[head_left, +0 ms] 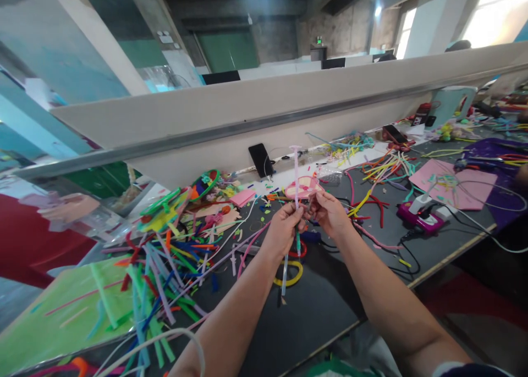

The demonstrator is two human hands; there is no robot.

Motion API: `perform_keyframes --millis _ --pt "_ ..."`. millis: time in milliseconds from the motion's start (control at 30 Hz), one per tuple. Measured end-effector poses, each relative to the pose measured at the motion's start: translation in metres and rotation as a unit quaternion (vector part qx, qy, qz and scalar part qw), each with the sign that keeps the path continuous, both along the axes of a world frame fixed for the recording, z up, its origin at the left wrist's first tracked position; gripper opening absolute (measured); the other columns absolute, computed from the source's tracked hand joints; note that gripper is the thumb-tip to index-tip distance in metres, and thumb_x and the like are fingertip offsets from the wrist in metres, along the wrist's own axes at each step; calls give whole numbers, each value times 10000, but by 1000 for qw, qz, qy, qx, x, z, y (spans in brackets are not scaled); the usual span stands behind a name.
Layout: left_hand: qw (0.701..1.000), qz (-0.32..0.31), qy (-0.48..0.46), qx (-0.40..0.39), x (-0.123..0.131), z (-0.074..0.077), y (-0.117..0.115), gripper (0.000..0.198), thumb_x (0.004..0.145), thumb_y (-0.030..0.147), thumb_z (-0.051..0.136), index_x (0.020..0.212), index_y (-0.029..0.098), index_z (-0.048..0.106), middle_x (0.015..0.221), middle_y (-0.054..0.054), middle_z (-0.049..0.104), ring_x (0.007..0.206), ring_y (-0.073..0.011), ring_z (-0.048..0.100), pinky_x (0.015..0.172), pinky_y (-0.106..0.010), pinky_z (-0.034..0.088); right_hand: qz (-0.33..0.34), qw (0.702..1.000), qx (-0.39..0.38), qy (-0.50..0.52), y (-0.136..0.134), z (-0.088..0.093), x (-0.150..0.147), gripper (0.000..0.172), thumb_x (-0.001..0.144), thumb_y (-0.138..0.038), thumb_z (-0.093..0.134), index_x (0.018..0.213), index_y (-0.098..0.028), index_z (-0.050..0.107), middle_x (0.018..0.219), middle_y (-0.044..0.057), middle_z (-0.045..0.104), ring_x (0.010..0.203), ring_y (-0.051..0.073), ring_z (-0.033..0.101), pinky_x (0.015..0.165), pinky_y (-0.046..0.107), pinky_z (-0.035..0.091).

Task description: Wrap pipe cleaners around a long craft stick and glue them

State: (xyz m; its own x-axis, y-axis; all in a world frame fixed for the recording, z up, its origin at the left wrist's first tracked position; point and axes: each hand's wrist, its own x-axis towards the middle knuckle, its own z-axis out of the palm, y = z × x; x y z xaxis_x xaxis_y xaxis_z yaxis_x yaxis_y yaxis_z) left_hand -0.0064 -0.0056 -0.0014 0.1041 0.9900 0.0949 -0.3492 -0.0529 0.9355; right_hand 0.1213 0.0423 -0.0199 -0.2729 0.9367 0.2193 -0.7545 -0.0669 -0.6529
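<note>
Both hands meet over the middle of the dark table (330, 305). My left hand (284, 227) is closed round a long thin stick (296, 171) that stands upright, pink above the fist and pale below it. My right hand (328, 211) pinches the same stick from the right, just under a flat pink oval piece (303, 187) fixed on it. Under the hands lie a yellow pipe-cleaner loop (293, 278) and a red one (303, 251).
A heap of coloured pipe cleaners (165, 267) and a green sheet (61, 311) lie at left. A black phone (260, 160) leans on the grey partition (231, 113). A pink glue gun base (421, 217) with cables, pink sheets (457, 187) and more pipe cleaners (383, 171) lie at right.
</note>
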Motion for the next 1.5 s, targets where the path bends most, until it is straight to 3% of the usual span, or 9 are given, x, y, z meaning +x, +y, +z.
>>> perform_keyframes --millis 633,800,900,1067,1133,1200,1333,1500 --pt "1000 -17 -22 4 -5 -2 3 241 757 336 679 839 132 582 688 -2 573 444 -15 394 438 -160 269 21 999 24 -1 -1 0 0 125 746 -280 706 770 -163 669 678 -17 614 532 76 507 527 198 446" --pt "1000 -27 -7 5 -3 0 0 232 767 344 669 833 138 587 696 -9 588 460 -26 408 468 -173 302 -17 999 42 -9 -2 2 -1 179 736 -281 707 881 -175 704 793 13 672 699 105 585 620 195 488" --pt "999 -33 9 10 2 -5 -1 215 767 329 669 822 138 587 704 -9 590 474 -35 423 474 -180 307 3 999 30 -34 -6 2 -5 262 696 -280 730 936 -178 703 827 25 696 659 108 597 516 179 471" --pt "995 -63 70 36 10 -16 0 228 746 336 682 755 128 589 620 4 556 542 -86 504 562 -224 407 16 989 -6 -144 -13 0 -9 287 675 -322 735 913 -164 705 555 -26 628 320 74 439 287 190 319" --pt "992 -87 90 16 6 -15 1 260 709 336 719 820 127 609 719 -19 604 623 -115 562 632 -256 454 -22 985 -7 -171 -13 0 -9 258 676 -342 731 848 -151 713 554 -16 639 329 74 454 296 185 308" --pt "988 -93 118 -21 -4 -9 3 342 678 345 746 919 142 615 858 -40 631 717 -146 603 686 -290 483 -60 983 10 -175 -11 1 -8 223 668 -338 736 777 -144 720 634 14 684 456 95 555 391 187 392" --pt "975 -36 214 -36 -30 8 7 351 731 443 679 895 135 643 866 -53 641 717 -150 609 639 -268 483 -71 983 35 -164 -10 3 -6 193 661 -323 746 745 -151 725 710 28 712 648 132 640 633 238 499" --pt "987 80 137 24 -43 20 8 313 750 437 662 853 143 636 758 -9 615 590 -84 559 548 -197 428 -5 984 30 -177 -13 3 -6 250 677 -356 745 815 -150 716 759 50 722 625 164 669 648 299 543"
